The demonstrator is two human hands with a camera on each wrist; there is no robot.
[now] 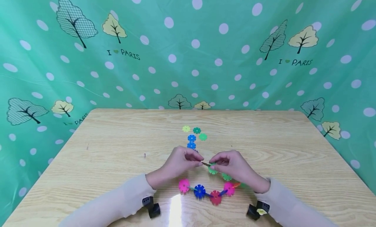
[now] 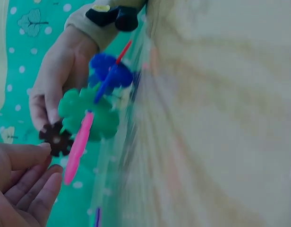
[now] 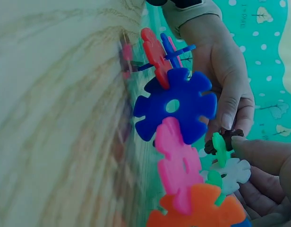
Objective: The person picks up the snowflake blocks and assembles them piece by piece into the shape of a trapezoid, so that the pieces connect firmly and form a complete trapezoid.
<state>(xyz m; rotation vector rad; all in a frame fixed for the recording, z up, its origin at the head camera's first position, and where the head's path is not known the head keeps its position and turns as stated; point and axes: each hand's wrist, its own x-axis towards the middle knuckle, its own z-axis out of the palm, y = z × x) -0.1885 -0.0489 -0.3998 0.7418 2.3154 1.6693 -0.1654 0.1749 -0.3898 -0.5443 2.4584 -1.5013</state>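
Edge-on between the two hands is a brown notched plastic disc (image 1: 206, 164), seen flatter in the left wrist view as a brown disc (image 2: 56, 138). My left hand (image 1: 183, 160) pinches it between thumb and fingertips. My right hand (image 1: 232, 163) pinches the light green disc (image 1: 212, 169) that meets the brown one. From there a chain of slotted discs curves under the right hand and back left: another green disc (image 1: 226, 176), an orange disc (image 1: 236, 185), a pink disc (image 1: 229, 189), a red disc (image 1: 215, 198), a blue disc (image 1: 199, 191) and a pink end disc (image 1: 184, 186).
Beyond the hands lie several loose discs: a yellow-green disc (image 1: 186, 128), a dark green disc (image 1: 196, 130), a light green disc (image 1: 203, 137) and blue discs (image 1: 192, 138). The left hand partly covers that group's near end. A patterned green curtain (image 1: 194, 57) hangs behind the wooden table (image 1: 117, 129).
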